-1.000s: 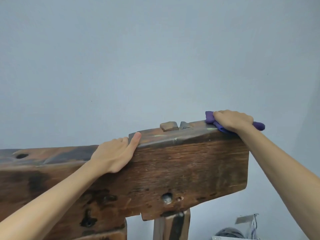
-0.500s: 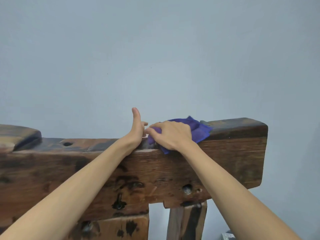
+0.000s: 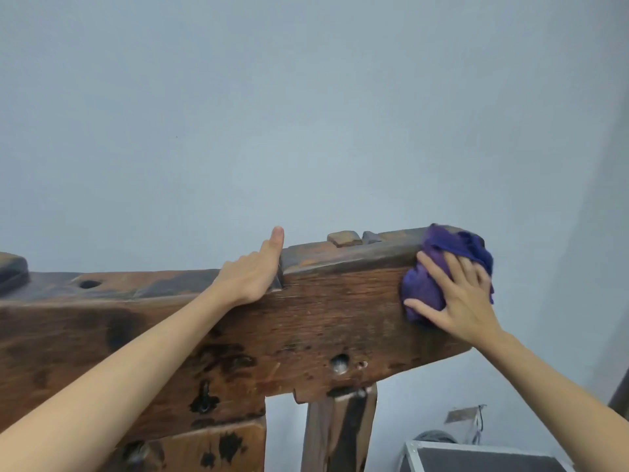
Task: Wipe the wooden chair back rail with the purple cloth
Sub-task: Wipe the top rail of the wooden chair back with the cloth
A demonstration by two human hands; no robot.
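A plain blue-grey wall (image 3: 306,114) fills the background, with a metal-edged dark case (image 3: 476,458) (partly cut off) at lower right

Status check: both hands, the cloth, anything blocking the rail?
Right hand presses crumpled purple cloth on dark wooden chair back rail, right end. Left hand rests flat on rail top. Raised wooden peg on top; front face unobstructed.

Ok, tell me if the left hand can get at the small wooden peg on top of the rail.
Probably yes: the left hand rests on the rail beside the peg, nothing between them.
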